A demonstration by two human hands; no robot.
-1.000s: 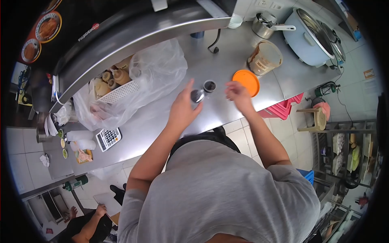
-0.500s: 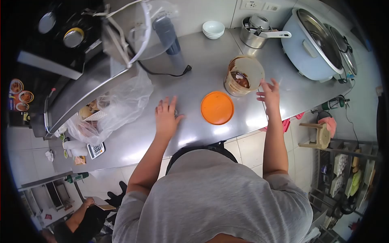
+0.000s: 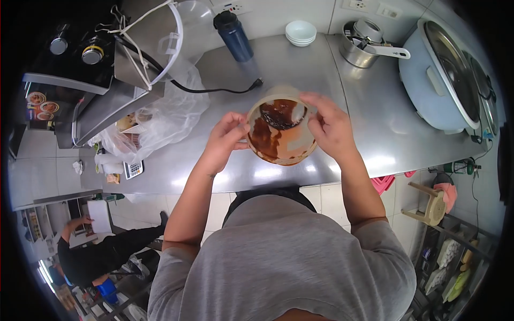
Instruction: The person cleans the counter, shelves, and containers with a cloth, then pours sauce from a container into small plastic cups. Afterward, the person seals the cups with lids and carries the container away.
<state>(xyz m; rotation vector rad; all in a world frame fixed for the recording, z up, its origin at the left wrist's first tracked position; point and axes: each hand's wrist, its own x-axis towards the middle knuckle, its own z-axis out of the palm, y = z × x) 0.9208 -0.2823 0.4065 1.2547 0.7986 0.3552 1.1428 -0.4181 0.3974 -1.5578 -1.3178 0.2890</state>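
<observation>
Both of my hands hold a translucent plastic tub (image 3: 293,143) above the steel counter (image 3: 225,174), its open mouth tipped toward me. Dark brown sauce (image 3: 279,113) lies at its bottom, with smears along the inner wall and rim. My left hand (image 3: 226,138) pinches the rim on the left side. On the right, my right hand (image 3: 331,127) grips the rim with the thumb near the inside and the fingers outside. The orange lid is not plainly visible; the tub covers that part of the counter.
A dark blue bottle (image 3: 234,37), stacked white bowls (image 3: 301,33) and a steel pot (image 3: 357,53) stand along the wall. A large light-blue cooker (image 3: 433,88) is at right. Left are a plastic bag (image 3: 176,120), black cord (image 3: 217,91) and calculator (image 3: 134,169). A person in black (image 3: 101,254) is behind.
The tub has been lifted from the counter, brought left and nearer, and tilted toward me. My left hand has left the counter and taken its rim; my right hand now grips it too.
</observation>
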